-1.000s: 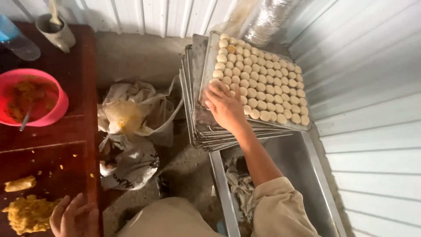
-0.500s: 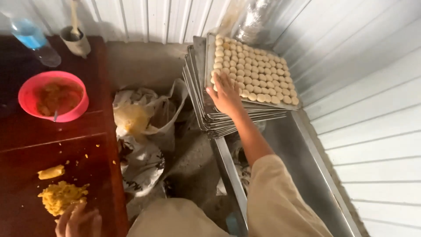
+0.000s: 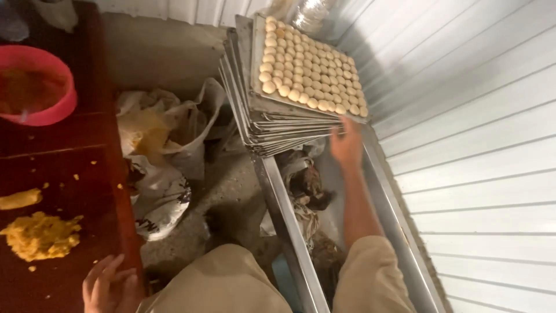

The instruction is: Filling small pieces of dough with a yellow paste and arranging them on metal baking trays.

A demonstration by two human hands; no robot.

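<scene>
The top tray [image 3: 255, 87] was thin grey sheet metal, flat and rectangular, and it carried tight rows of small round pale dough balls [image 3: 310, 72], matte and smooth. It sat on a stack of like trays [image 3: 278, 130], edges fanned out, at about one o'clock in the head view. The right hand [image 3: 346, 145] reached up to the stack's near corner, blurred, its fingers spread loose and gripping nothing; whether it touched the tray edge could not be told. Below the stack ran a long steel frame [image 3: 286, 232] with crumpled dark rags [image 3: 307, 185] inside it, right beside the forearm. Corrugated white metal wall [image 3: 475, 145] filled the three o'clock side. At nine o'clock, the dark wooden desk [image 3: 87, 174] held a lumpy yellow mash [image 3: 40, 235], coarse and crumbly, and a round red plastic bowl [image 3: 63, 104] at ten. The left hand [image 3: 110, 287] rested at the desk's near edge at seven o'clock, fingers open and splayed. Rumpled plastic bags [image 3: 168, 150] lay on the concrete floor [image 3: 231, 185] between desk and trays.
</scene>
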